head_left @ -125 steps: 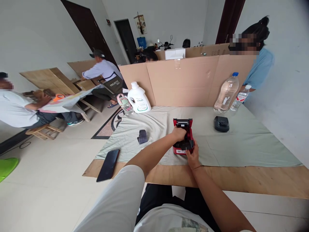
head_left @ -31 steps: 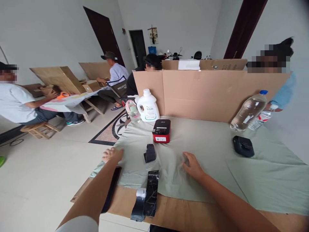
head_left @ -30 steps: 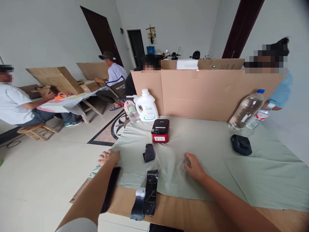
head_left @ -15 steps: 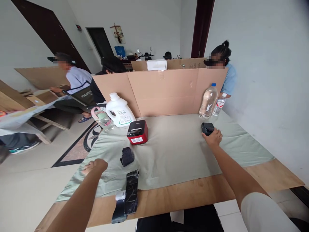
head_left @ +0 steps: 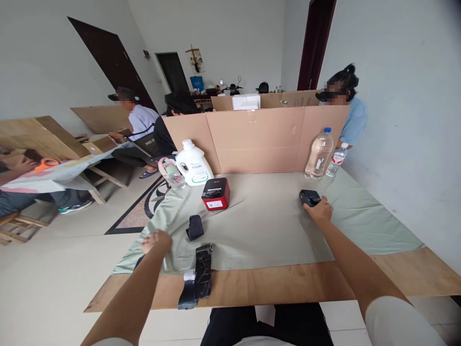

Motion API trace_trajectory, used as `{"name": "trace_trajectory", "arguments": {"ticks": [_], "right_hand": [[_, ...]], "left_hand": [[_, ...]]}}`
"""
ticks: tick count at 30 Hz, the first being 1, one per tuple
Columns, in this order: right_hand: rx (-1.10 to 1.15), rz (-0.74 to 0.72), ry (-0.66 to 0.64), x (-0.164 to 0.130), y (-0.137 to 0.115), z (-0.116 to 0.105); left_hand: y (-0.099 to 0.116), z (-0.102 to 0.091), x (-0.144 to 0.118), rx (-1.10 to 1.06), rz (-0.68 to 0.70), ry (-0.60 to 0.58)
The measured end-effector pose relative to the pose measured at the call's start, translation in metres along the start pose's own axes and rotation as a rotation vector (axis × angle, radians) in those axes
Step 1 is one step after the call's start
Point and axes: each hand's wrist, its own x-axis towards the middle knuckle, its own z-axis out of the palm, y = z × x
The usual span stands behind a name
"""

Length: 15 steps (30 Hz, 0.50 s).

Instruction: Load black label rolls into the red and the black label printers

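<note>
One wooden table (head_left: pixel 288 284) bears everything, its pale green cloth (head_left: pixel 266 230) probably laid to protect what is handled. A cardboard panel (head_left: pixel 255 144) stands along the far side, seemingly as a screen; the large clear bottle (head_left: pixel 319 156) and white jug (head_left: pixel 196 166) stand at its opposite ends, perhaps to prop it. Near the jug sits a red-and-black box (head_left: pixel 216 194), upright, its lid down, likely put there to free the middle. A long black strip (head_left: pixel 203 274) overlaps the table's near edge, apparently just left within reach. To the right, the right hand (head_left: pixel 321 210) holds a black device (head_left: pixel 308 197), thumb and fingers narrowed around its near end, likely for a firm grip; whether it is lifted, I cannot tell. By the cloth's left edge, the left hand (head_left: pixel 156 240) is blurred with curled fingers; I cannot tell whether they hold anything. Just beside it lies a small black piece (head_left: pixel 196 227).
</note>
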Motion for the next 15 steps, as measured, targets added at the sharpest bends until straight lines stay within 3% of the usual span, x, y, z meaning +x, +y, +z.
{"name": "trace_trajectory", "arguments": {"ticks": [1,2,4,7,9,12,15], "right_hand": [[0.031,-0.058,0.003,-0.015,-0.003,0.000],[0.066,-0.126,0.004,-0.033,-0.007,0.001],[0.142,-0.271,0.002,-0.071,-0.018,0.006],[0.252,-0.433,0.027,-0.126,-0.035,0.013],[0.306,-0.499,0.060,-0.154,-0.045,0.017],[0.332,-0.509,0.097,-0.182,-0.051,0.019],[0.312,-0.458,0.116,-0.202,-0.050,0.022]], "left_hand": [[0.015,-0.001,-0.008,-0.001,0.000,0.030],[0.033,0.000,-0.019,-0.018,0.064,0.134],[0.078,0.003,-0.049,-0.153,0.365,0.185],[0.151,0.018,-0.109,-0.463,0.688,-0.032],[0.187,0.035,-0.147,-0.629,0.810,-0.175],[0.213,0.061,-0.188,-0.833,0.769,-0.209],[0.213,0.082,-0.205,-0.953,0.717,-0.139]]}}
